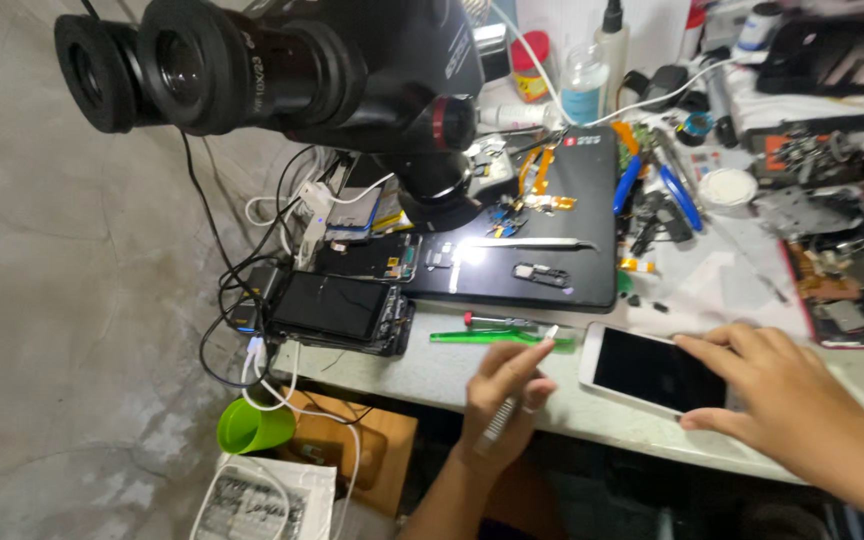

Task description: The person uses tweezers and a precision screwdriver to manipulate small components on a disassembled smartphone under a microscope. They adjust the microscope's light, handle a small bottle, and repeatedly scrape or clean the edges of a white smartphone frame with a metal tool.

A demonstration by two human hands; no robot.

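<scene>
The left hand (pixel 507 395) is curled around a slim metal tool (pixel 500 420), probably tweezers, whose tip points up and to the right toward the near left corner of a white smartphone (pixel 652 370). The phone lies face up at the near edge of the bench (pixel 432 370), just right of this hand, its long axis running left to right and slightly tilted. The right hand (pixel 772 395) rests spread and flat on the phone's right end, fingers pinning it, holding nothing else. Just beyond the left hand lie a green pry tool (pixel 487 338) and a small screwdriver (pixel 497 321); farther off sits a black work mat (pixel 542 230) under a microscope (pixel 282 70).
</scene>
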